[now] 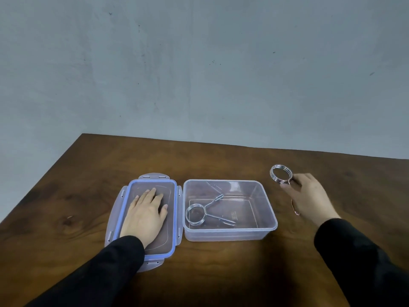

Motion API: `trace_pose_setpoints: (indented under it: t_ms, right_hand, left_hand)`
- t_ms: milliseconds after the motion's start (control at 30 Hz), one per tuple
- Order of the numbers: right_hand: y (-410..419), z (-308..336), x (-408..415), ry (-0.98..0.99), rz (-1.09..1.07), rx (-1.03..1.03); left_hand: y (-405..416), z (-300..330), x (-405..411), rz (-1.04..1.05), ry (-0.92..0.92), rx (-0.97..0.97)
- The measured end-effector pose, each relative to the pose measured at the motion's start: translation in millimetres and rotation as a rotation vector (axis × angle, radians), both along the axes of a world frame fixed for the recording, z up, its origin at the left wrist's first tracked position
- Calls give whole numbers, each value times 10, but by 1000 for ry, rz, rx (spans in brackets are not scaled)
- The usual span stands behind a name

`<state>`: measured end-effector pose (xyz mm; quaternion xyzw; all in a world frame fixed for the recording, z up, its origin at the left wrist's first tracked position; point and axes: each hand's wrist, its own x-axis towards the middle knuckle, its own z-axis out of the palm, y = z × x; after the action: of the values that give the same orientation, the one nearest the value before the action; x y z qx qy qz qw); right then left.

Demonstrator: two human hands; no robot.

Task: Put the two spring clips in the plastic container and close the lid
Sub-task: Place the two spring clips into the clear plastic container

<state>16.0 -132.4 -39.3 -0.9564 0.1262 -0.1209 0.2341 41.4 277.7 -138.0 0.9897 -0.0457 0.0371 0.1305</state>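
with one coiled steel spring clip [207,212] already lying in the clear plastic container [230,233], the right hand [309,196] (fingers closed on the second steel clip [281,173], seemingly by its handles) should carry it leftward over the rim and lower it in, while the left hand [145,214] lies flat and open on the blue-rimmed lid [170,218] beside the container

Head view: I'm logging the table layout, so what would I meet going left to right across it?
Lid with the left hand flat on it → plastic container holding one spring clip → second spring clip held up by the right hand.
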Motion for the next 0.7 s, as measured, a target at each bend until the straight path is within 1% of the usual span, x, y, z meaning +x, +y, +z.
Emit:
trace_pose_setpoints:
  t_ms: [67, 133, 200, 267, 367, 467, 700]
  right_hand:
    - [263, 327, 84, -3, 211, -5]
    - [585, 513, 133, 21, 462, -105]
    - [931, 531, 162, 47, 668, -205]
    - [1220, 386, 205, 63, 787, -321]
    - [1483, 120, 241, 108, 841, -447]
    - [1569, -64, 256, 138, 862, -470]
    - [1638, -226, 273, 226, 849, -490]
  left_hand:
    - [5, 0, 2, 3, -3, -8]
    - [9, 3, 0, 3, -5, -20]
    - [9, 1, -5, 0, -8, -33]
    - [13, -6, -5, -3, -15, -37]
    - [30, -19, -8, -7, -22, -42]
    - [30, -21, -5, -3, -23, -52]
    - [30, -40, 7, 0, -33, -46]
